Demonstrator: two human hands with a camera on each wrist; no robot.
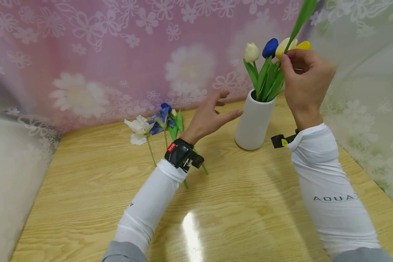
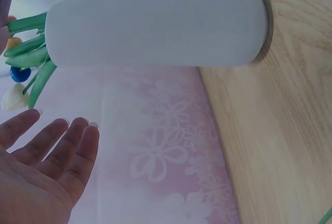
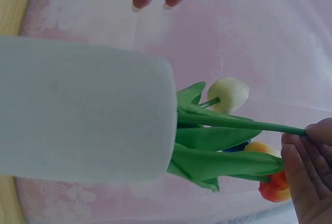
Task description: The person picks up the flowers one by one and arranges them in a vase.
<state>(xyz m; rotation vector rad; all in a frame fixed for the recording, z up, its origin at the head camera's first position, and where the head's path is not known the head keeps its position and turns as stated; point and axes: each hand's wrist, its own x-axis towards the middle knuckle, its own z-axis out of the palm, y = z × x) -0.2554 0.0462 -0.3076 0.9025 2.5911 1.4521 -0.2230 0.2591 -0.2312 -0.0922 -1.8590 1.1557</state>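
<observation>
A white vase stands upright at the back right of the table, holding several artificial tulips. Among them are a white tulip, a blue tulip and a yellow one. Above the vase mouth, my right hand pinches the green stem of a flower between thumb and fingers. That stem runs down to the vase mouth in the right wrist view. Its long leaf rises past the head view's top edge, and its bloom is out of sight. My left hand hovers beside the vase, fingers spread, holding nothing.
Left of the vase lie more artificial flowers on the wooden table: a white bloom, a blue-purple bloom and green leaves, partly behind my left wrist. A pink floral curtain hangs along the back edge, a pale one at right.
</observation>
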